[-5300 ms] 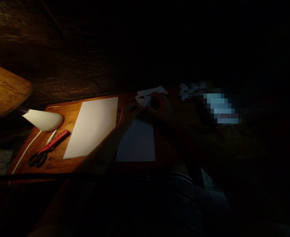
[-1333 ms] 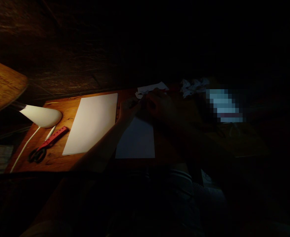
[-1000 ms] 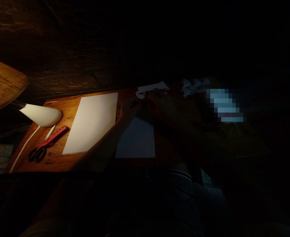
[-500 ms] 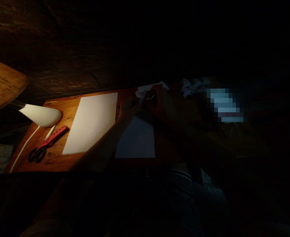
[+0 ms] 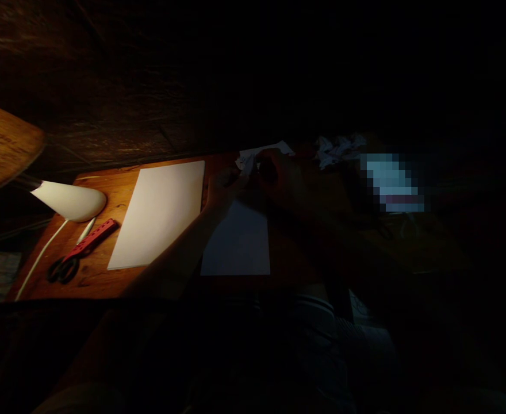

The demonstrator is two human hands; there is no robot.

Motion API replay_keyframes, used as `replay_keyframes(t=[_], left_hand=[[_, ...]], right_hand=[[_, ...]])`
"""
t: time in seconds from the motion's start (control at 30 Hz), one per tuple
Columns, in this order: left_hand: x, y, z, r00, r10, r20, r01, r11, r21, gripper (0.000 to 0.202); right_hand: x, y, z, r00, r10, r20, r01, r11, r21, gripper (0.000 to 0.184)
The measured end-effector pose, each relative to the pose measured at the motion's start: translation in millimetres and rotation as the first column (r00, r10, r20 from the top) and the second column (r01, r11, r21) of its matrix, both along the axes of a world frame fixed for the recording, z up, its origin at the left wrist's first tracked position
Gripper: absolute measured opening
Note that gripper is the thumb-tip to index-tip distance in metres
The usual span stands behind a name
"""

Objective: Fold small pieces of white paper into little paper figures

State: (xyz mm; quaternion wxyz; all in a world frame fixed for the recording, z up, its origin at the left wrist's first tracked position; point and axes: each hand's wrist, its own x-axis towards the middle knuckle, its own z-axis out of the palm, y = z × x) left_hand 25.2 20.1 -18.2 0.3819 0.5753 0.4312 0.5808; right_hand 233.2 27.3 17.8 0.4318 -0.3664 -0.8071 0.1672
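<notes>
The scene is very dark, lit only from the left. My left hand (image 5: 222, 187) and my right hand (image 5: 279, 175) meet at the far edge of the wooden desk (image 5: 102, 282), both pinched on a small white paper piece (image 5: 248, 165). Below them lies a white sheet (image 5: 238, 241) in half shadow. A second, larger white sheet (image 5: 160, 213) lies just to the left of my left forearm. Behind the hands rests a loose paper scrap (image 5: 264, 150).
A white lamp head (image 5: 69, 201) with its cord sits at the desk's left end. Beside it lie a red ruler (image 5: 93, 234), dark-handled scissors (image 5: 61, 270) and a pen (image 5: 85, 230). Crumpled paper (image 5: 337, 148) lies to the right, near a blurred bright patch (image 5: 393, 181).
Both hands have kept working the small paper piece at the same spot, with small finger shifts. The view has drifted slightly. Nothing else on the desk has moved.
</notes>
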Motion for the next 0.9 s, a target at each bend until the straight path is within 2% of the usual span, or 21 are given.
replay_keyframes(t=[0.2, 0.43, 0.9], left_hand=[[-0.8, 1.2, 1.3, 0.999, 0.002, 0.033, -0.002, 1.0, 0.007, 0.044], [-0.8, -1.2, 4.5, 1.0, 0.0, -0.002, 0.0, 1.0, 0.009, 0.036], [0.0, -2.6, 5.5, 0.999, -0.041, 0.014, 0.041, 0.999, 0.022, 0.039]], right_hand=[[-1.0, 4.5, -6.0, 0.992, 0.004, -0.127, -0.016, 0.995, -0.096, 0.033], [-3.3, 6.4, -8.2, 0.986, -0.043, -0.16, 0.022, 0.991, -0.133, 0.028], [-6.5, 1.4, -3.8, 0.98, -0.093, -0.176, 0.064, 0.984, -0.167, 0.017]])
